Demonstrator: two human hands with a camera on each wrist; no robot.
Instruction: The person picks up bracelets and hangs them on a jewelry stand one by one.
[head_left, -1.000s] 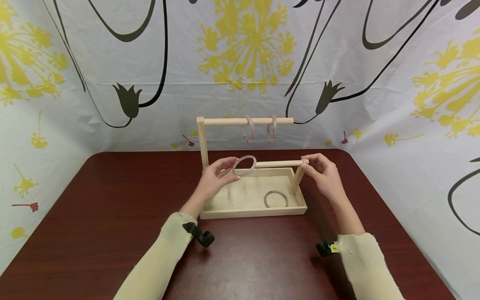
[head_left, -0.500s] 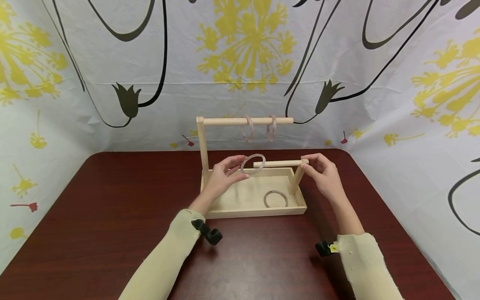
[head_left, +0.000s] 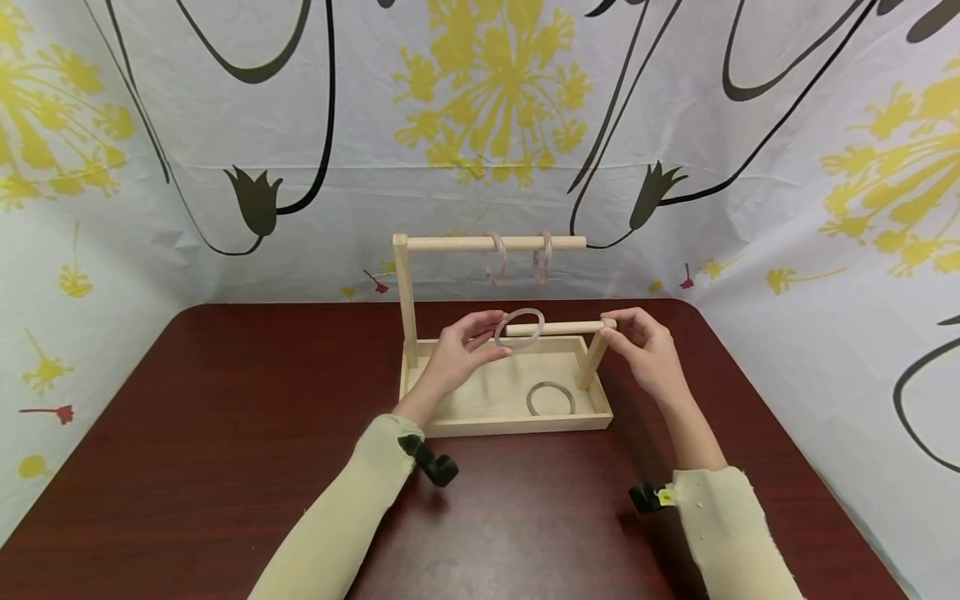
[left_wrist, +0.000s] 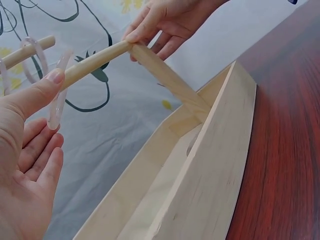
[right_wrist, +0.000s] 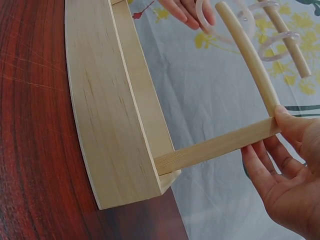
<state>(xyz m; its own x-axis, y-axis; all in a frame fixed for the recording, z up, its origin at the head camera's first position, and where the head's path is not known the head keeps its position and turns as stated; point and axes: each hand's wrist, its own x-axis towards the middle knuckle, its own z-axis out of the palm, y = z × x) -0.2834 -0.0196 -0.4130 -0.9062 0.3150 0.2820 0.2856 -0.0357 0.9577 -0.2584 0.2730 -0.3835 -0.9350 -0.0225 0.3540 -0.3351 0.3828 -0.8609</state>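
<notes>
My left hand (head_left: pixel 463 354) pinches a pale pink bangle (left_wrist: pixel 56 111) between thumb and fingertips, holding it at the free end of the lower rod (head_left: pixel 570 327) of a wooden bangle stand. The bangle overlaps the rod tip in the head view; whether it is around the rod I cannot tell. At the rod's other end, my right hand (head_left: pixel 648 350) grips the joint with the short post (right_wrist: pixel 215 146), thumb on one side and fingers on the other. Another bangle (head_left: pixel 551 384) lies in the stand's tray (head_left: pixel 510 427). Two pinkish bangles, one of them the right bangle (head_left: pixel 547 250), hang on the upper rod (head_left: pixel 450 243).
The stand's tall post (head_left: pixel 407 300) rises at the tray's left, carrying the upper rod behind the lower one. All this stands on a dark red-brown table (head_left: pixel 262 400). A patterned white sheet (head_left: pixel 337 208) hangs behind and beside the table.
My left hand has moved right with the bangle, bringing it from left of the lower rod's end to overlap its tip. The right hand keeps its place at the joint.
</notes>
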